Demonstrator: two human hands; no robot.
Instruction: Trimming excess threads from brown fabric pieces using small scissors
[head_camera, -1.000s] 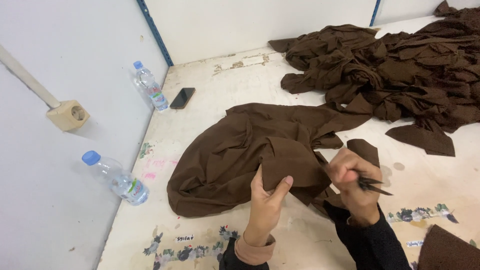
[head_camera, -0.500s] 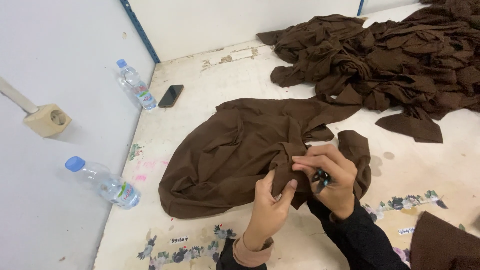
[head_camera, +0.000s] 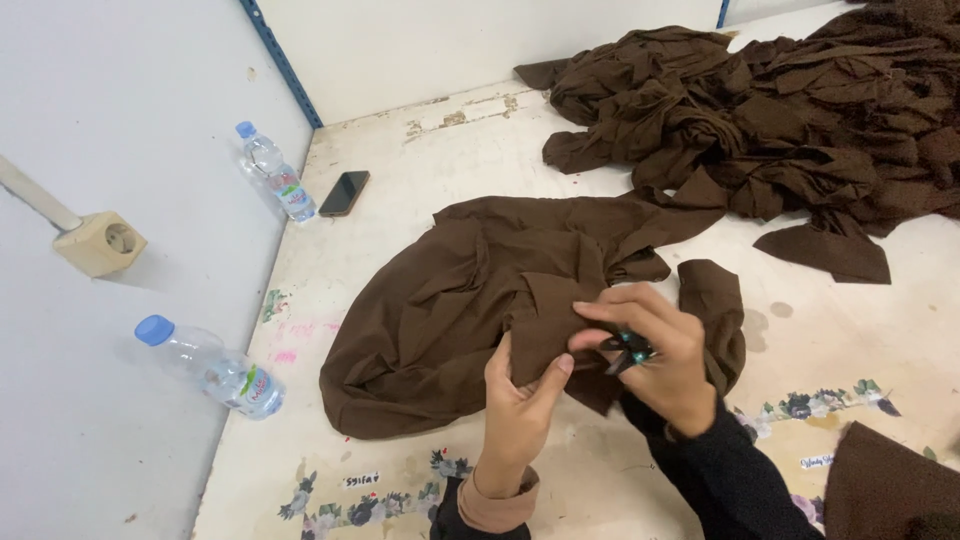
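Fingers (head_camera: 560, 372) of left hand (head_camera: 520, 420) are pinching a fold of the dark brown cloth garment (head_camera: 470, 290) | right hand (head_camera: 660, 360) is closing on small teal-handled snips (head_camera: 628, 350) beside that fold | step: trimming at the pinch | next: likely calling for steadying the fold, blades just beside left fingertips

You are in a sewing workshop: a heap of brown cloth pieces (head_camera: 790, 120) covers the worn, stained tabletop (head_camera: 420, 170), and a surface-mounted socket (head_camera: 100, 243) sits on the bare wall.
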